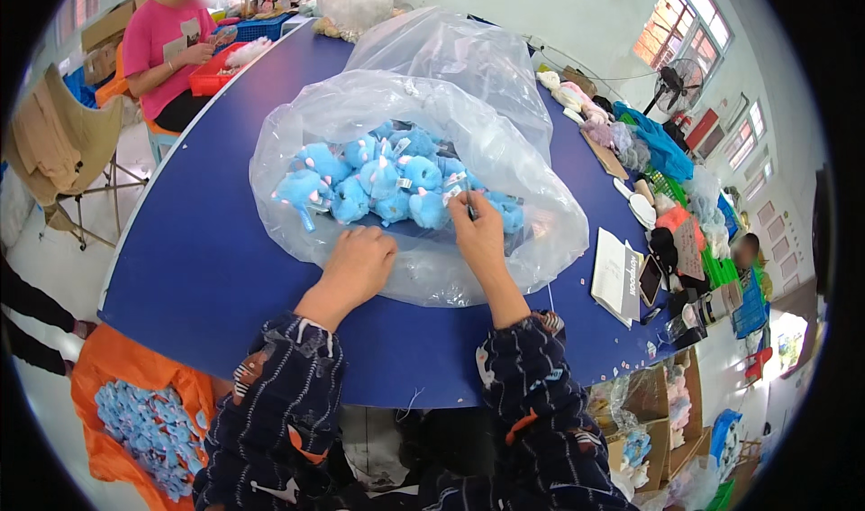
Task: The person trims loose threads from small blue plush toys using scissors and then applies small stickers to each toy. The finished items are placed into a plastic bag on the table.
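Note:
A clear plastic bag (419, 281) lies wide-mouthed on the blue table, holding several small light-blue plush toys (378, 177) with pink ears and white tags. My right hand (479, 236) is over the bag's right side, thumb and fingers pinched around a thin dark tool (469, 208) whose kind I cannot make out. Its tip is beside a tagged plush toy (429, 209). At the near rim of the bag, my left hand (359, 263) is closed with its fingers curled downward. What those fingers hold, if anything, is hidden.
An orange sack (99, 358) full of blue plush pieces stands on the floor at left. A notebook (614, 277) and a phone (650, 279) lie to the right. Across the table a person (167, 38) in pink sits beside a red tray (212, 74). Another clear bag (459, 51) lies behind.

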Tool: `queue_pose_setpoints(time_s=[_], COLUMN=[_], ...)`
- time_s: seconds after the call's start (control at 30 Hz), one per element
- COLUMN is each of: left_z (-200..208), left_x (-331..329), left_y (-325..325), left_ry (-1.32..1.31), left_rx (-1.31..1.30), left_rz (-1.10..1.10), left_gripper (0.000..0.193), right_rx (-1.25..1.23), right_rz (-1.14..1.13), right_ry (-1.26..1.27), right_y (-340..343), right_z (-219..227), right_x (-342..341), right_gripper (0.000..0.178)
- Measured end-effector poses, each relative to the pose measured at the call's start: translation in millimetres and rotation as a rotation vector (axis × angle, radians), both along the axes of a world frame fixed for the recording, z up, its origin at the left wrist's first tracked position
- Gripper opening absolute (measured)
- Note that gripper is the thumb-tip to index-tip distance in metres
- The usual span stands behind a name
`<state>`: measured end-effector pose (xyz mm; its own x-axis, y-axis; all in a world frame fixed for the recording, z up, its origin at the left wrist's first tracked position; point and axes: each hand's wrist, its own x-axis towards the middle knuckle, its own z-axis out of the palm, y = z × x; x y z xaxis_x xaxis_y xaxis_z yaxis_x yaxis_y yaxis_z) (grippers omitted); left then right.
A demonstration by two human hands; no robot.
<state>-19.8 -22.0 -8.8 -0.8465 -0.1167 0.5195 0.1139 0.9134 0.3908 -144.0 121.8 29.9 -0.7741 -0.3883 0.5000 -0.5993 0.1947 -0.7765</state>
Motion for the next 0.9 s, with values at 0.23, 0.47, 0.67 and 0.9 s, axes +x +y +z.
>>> queue_pose_setpoints(time_s=[0.23, 0.47, 0.67, 0.9], left_z=[40.5, 46.9, 40.1, 42.3], left_x=[24.5, 24.8, 26.2, 26.4], left_y=[-5.5, 8.5, 13.6, 23.9], left_ry=[-0.481, -0.243, 0.061, 0.205], left_rx=[0.481, 1.345, 1.014, 0.922], left_rz=[-0.183, -0.606, -0.443, -0.297], left_gripper=[0.034, 0.053, 0.058, 0.06], right_rx=[-0.254, -0.578, -0.249, -0.149], right_rz=[0.1, 0.536, 0.247, 0.282], right_ry=[-0.428, -0.886, -0.441, -0.302], right_y=[10.1, 13.0, 13.9, 12.2], right_z=[17.3, 25.3, 22.1, 15.6], right_x=[49.1, 72.8, 72.7, 74.4], right_gripper=[0.019, 0.015, 0.022, 0.025])
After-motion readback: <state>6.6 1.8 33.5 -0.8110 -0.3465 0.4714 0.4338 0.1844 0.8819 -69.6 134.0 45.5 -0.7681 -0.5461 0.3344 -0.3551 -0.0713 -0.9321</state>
